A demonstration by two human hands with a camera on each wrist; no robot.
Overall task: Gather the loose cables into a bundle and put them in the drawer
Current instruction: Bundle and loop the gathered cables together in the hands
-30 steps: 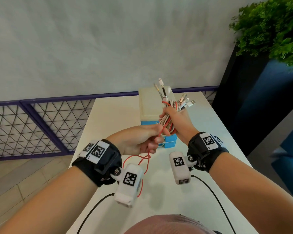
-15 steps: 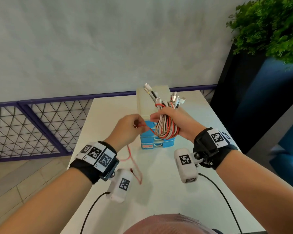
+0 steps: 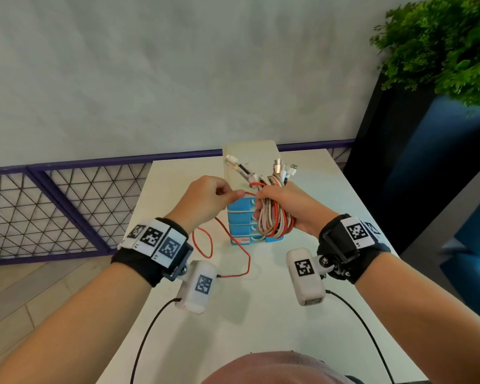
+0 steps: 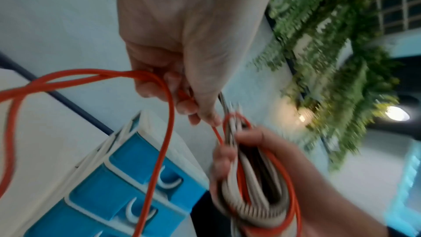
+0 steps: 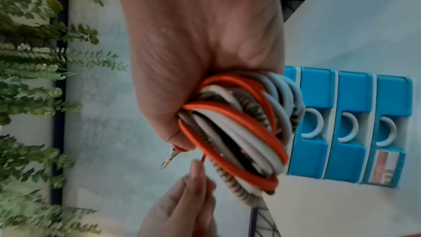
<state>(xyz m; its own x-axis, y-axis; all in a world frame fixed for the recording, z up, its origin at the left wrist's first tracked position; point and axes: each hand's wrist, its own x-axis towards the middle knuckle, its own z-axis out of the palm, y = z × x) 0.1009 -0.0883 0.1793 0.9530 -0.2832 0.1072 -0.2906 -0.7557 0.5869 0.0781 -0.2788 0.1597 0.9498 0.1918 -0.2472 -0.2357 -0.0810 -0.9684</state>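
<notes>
I log one white table [image 3: 288, 314], one drawer unit [image 3: 241, 217] on it showing four blue drawers, all closed. My right hand [image 3: 286, 206] clenches one cable bundle [image 3: 272, 217] in front of the unit. My left hand [image 3: 205, 200] pinches one red cable [image 3: 205, 242] trailing to the tabletop.

A small drawer unit [image 3: 244, 217] stands on the table [image 3: 261, 314], at its far middle. Before the unit, above the table, the right hand [image 3: 286, 206] holds a bundle of cables [image 3: 272, 217], plug ends up. Just left of it the left hand [image 3: 205, 200] pinches one loose cable [image 3: 233, 250], which hangs down onto the table. A fence [image 3: 53, 214] lies left of the table, a plant [image 3: 441, 42] far right.
</notes>
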